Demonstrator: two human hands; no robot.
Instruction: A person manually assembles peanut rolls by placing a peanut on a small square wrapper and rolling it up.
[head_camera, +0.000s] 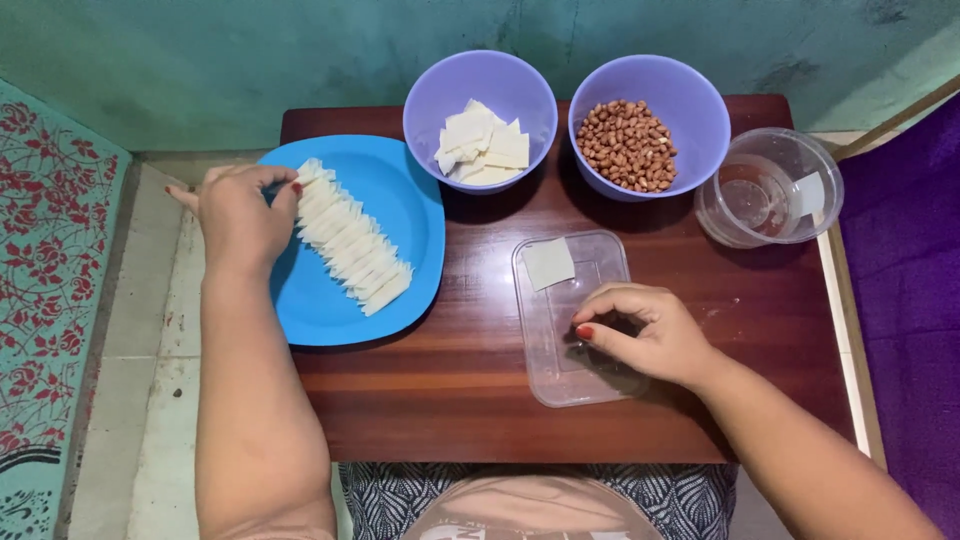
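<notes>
My left hand (238, 213) rests on the blue plate (405, 215), its thumb and fingers touching the far end of a row of folded white pastry pieces (350, 240). My right hand (645, 330) lies on a clear flat plastic lid (560, 370), fingers curled and pressing down; whether anything is under them is hidden. One square white wrapper (549, 263) lies on the lid's far end. Behind stand a purple bowl of white wrappers (480, 105) and a purple bowl of peanuts (648, 120).
A clear round plastic container (770, 187) with a little liquid stands at the table's right back. The low brown wooden table (450, 400) sits before a green wall. A red flowered mat (50, 280) lies left, purple cloth (910, 260) right.
</notes>
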